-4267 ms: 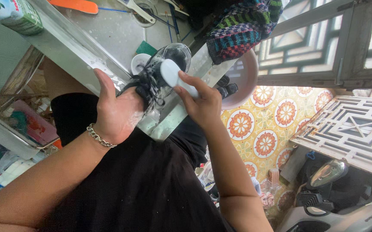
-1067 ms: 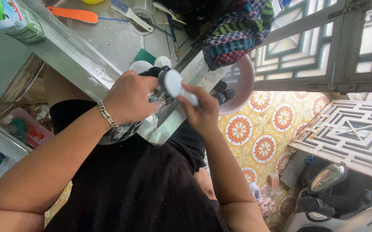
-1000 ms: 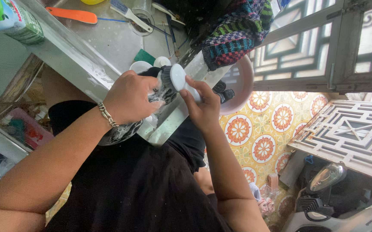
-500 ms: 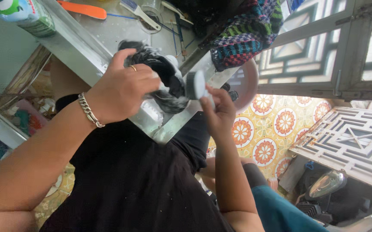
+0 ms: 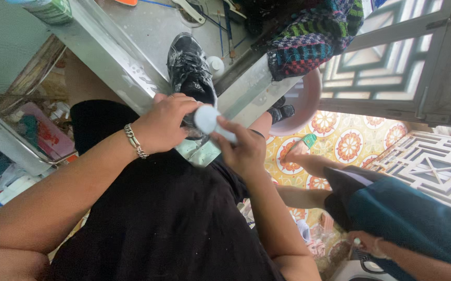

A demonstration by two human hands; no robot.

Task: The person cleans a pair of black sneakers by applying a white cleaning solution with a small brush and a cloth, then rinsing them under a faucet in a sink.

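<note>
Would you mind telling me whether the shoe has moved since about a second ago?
Yes. The shoe then hung toe-down over the metal table's edge toward the lap; now it lies on the tabletop, held by the left hand.

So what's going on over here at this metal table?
A person is working on a wet, sudsy black sneaker at a metal tray table. The left hand grips the shoe's near end, while the right hand holds a white plastic brush against it. A multicoloured knitted cloth and a pink plastic basin lie beyond the shoe. Another person's leg in teal shorts is at the right, over the patterned tile floor.
</note>
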